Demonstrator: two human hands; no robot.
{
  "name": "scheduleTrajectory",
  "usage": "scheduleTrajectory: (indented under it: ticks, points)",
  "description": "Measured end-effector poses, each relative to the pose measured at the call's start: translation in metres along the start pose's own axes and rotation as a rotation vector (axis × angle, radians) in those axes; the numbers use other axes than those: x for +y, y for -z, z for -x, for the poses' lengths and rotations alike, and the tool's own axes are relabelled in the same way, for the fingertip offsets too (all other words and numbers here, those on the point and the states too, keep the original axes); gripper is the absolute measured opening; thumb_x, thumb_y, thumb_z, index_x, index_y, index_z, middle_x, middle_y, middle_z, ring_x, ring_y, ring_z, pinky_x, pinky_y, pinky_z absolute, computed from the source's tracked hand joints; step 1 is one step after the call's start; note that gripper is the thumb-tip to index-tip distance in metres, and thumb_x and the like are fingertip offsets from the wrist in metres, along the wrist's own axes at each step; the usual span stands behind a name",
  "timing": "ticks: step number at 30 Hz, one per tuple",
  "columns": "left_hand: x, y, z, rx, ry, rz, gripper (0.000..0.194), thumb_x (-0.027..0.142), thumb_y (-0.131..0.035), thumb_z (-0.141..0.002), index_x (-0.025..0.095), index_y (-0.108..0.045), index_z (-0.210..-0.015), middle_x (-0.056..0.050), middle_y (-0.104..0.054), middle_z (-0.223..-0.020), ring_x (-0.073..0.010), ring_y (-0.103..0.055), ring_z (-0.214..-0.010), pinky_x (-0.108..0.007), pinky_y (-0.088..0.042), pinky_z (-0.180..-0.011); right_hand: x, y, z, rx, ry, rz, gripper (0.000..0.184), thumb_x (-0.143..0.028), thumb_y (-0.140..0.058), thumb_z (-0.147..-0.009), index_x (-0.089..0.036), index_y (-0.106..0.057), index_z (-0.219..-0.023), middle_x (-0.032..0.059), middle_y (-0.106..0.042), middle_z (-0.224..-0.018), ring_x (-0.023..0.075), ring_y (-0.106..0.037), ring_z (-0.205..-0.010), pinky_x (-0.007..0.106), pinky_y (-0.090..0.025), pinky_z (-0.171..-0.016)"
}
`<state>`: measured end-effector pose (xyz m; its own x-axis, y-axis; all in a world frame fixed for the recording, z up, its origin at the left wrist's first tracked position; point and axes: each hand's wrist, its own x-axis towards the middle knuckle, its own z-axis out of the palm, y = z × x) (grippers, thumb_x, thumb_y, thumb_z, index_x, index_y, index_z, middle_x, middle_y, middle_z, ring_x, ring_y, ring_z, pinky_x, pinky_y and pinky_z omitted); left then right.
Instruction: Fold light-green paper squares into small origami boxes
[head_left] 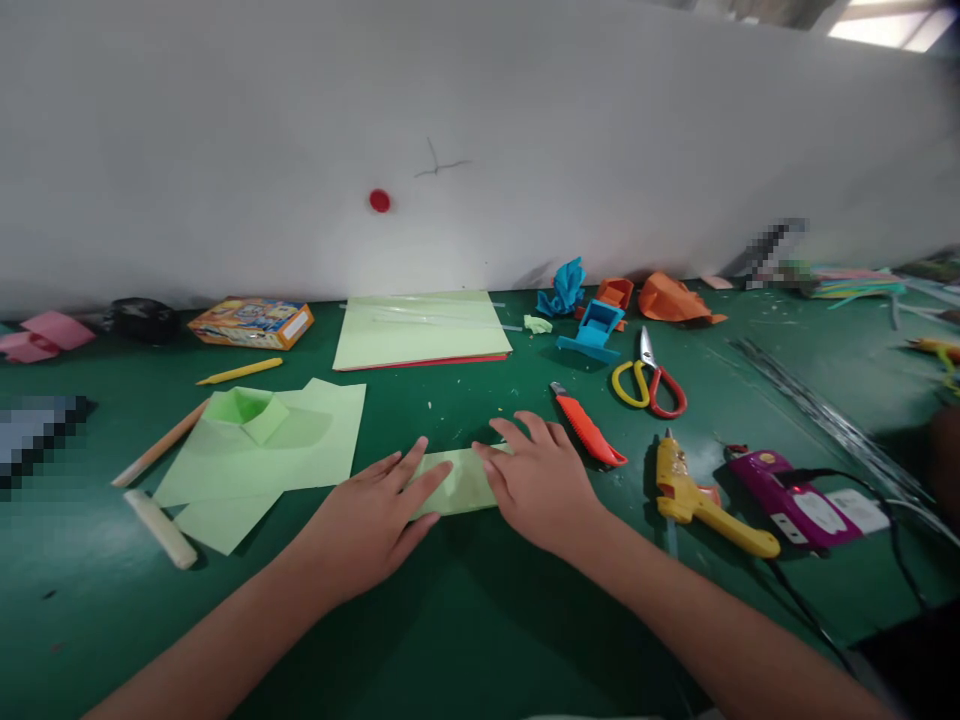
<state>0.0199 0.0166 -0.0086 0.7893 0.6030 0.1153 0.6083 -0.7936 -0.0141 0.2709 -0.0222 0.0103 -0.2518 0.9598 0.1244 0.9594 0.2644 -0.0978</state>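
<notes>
A narrow strip of pale green paper (pixel 459 482) lies flat on the table in front of me. My left hand (pixel 375 520) rests on its left end with the fingers spread. On the right end lies my right hand (pixel 541 480), fingers stretched out and apart, covering that part of the strip. To the left, a folded green paper box (pixel 244 412) sits on cut green sheets (pixel 319 440). A red utility knife (pixel 589 428) lies just beyond my right hand.
Right of my hands are scissors (pixel 649 380), a yellow glue gun (pixel 701 500) and a purple power strip (pixel 795 498) with cords. Green sheets (pixel 424 335) lie at the back by a white partition (pixel 262 150). Blue (pixel 597 328) and orange paper pieces (pixel 675 298) stand nearby.
</notes>
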Motion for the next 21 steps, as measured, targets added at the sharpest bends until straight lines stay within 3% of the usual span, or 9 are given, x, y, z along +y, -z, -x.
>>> scheduleTrajectory:
  ticks: [3,6,10,18,21]
  points:
    - [0.000,0.003,0.001,-0.053,0.014,-0.012,0.052,0.043,-0.049,-0.101,0.025,-0.050,-0.150,-0.014,-0.041,-0.160,-0.0378,-0.055,-0.135,-0.052,-0.054,-0.102,0.013,0.008,-0.001,-0.036,-0.045,0.025,0.047,-0.036,-0.032,-0.105,-0.031,-0.073,-0.127,0.0037,-0.057,-0.150,0.0381,-0.040,-0.139,0.056,-0.037,-0.107]
    - [-0.001,0.008,-0.001,-0.084,0.022,0.048,0.055,0.043,-0.051,-0.100,0.025,-0.047,-0.152,-0.010,-0.043,-0.160,-0.0334,-0.056,-0.135,-0.048,-0.050,-0.108,0.023,0.013,-0.003,-0.108,-0.080,0.006,0.047,-0.038,-0.032,-0.105,-0.036,-0.075,-0.125,0.0018,-0.056,-0.151,0.0368,-0.039,-0.141,0.056,-0.037,-0.108]
    - [0.000,0.013,-0.004,-0.106,0.094,0.083,0.061,0.041,-0.053,-0.097,0.025,-0.043,-0.154,-0.008,-0.051,-0.155,-0.0316,-0.062,-0.126,-0.046,-0.052,-0.102,0.027,0.014,-0.004,-0.149,-0.083,-0.038,0.044,-0.039,-0.035,-0.105,-0.039,-0.073,-0.127,0.0004,-0.055,-0.152,0.0345,-0.041,-0.139,0.054,-0.040,-0.108]
    - [-0.002,0.008,-0.006,0.006,0.096,0.051,0.052,0.040,-0.051,-0.096,0.024,-0.053,-0.145,-0.007,-0.062,-0.144,-0.0257,-0.069,-0.088,-0.041,-0.053,-0.080,0.032,0.006,-0.001,-0.121,-0.036,-0.118,0.044,-0.036,-0.035,-0.106,-0.033,-0.070,-0.133,0.0071,-0.054,-0.152,0.0317,-0.047,-0.136,0.053,-0.044,-0.107]
    - [-0.003,0.008,-0.005,0.040,0.069,0.052,0.049,0.034,-0.051,-0.095,0.023,-0.055,-0.142,-0.007,-0.064,-0.142,-0.0242,-0.068,-0.084,-0.040,-0.051,-0.077,0.035,0.004,-0.001,-0.118,-0.029,-0.124,0.043,-0.036,-0.037,-0.106,-0.034,-0.069,-0.134,0.0067,-0.054,-0.153,0.0318,-0.048,-0.136,0.054,-0.044,-0.106]
